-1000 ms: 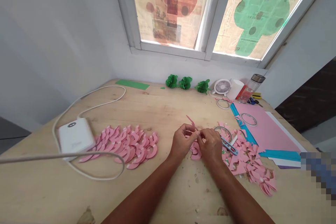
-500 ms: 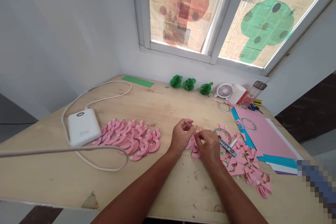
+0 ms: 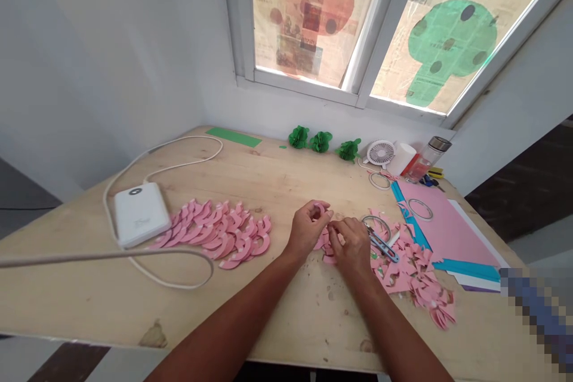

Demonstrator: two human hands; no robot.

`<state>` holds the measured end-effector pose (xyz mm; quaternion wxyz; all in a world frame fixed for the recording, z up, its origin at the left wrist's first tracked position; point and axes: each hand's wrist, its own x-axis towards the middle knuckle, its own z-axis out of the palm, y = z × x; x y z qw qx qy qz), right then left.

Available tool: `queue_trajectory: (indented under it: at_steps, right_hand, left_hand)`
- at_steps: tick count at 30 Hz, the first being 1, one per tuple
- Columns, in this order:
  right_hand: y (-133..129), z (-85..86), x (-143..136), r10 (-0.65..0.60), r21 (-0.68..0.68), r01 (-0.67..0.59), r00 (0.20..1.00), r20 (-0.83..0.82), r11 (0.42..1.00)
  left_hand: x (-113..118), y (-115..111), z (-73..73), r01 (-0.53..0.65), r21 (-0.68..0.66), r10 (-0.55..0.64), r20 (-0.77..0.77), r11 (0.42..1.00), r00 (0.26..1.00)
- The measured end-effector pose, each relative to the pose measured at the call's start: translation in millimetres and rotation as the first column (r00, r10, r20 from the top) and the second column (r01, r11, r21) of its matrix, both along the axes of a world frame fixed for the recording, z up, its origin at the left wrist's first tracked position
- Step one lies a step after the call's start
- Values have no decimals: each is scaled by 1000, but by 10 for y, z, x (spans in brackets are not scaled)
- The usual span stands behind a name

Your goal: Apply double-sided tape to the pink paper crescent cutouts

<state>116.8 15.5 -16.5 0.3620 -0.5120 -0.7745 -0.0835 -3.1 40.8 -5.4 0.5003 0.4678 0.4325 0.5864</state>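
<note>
In the middle of the table my left hand (image 3: 308, 227) is closed on a small pink paper piece (image 3: 319, 208) that shows between thumb and fingers. Close beside it on the right, my right hand (image 3: 351, 245) has its fingertips pinched together; what they hold, if anything, is too small to make out. Several pink paper pieces (image 3: 329, 248) lie under and between the hands. To the left spreads a pile of overlapping curved pink paper cutouts (image 3: 233, 233). Just right of my right hand lie a blue-grey utility knife (image 3: 384, 246) and a heap of pink paper scraps (image 3: 414, 271).
A white power bank (image 3: 141, 215) with a looping white cable (image 3: 190, 137) is at the left. Green paper flowers (image 3: 321, 142), a small fan (image 3: 380, 154) and a glass bottle (image 3: 427, 161) line the back. Coloured paper sheets (image 3: 456, 239) and a metal ring (image 3: 419, 209) lie right.
The view has shifted slightly. My left hand has turned a little, so more of the pink paper piece shows in it. My right hand remains close beside it.
</note>
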Motion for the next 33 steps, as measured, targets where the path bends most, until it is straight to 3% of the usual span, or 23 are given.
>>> queue_trajectory:
  at_steps: [5,13,33]
  right_hand:
    - [34,-33,21,18,45,-16,999,-41,999]
    - [43,5,42,-8,4,9,986,-164,1000]
    - [21,49,-2,-3,-160,-71,907,-420,985]
  left_hand:
    - [-10,-5,26,26,-56,-23,57,998,998]
    - [-33,-27,96,109,-140,-79,200,984,977]
    - [-98,24,63,263,-106,-211,354,959,911]
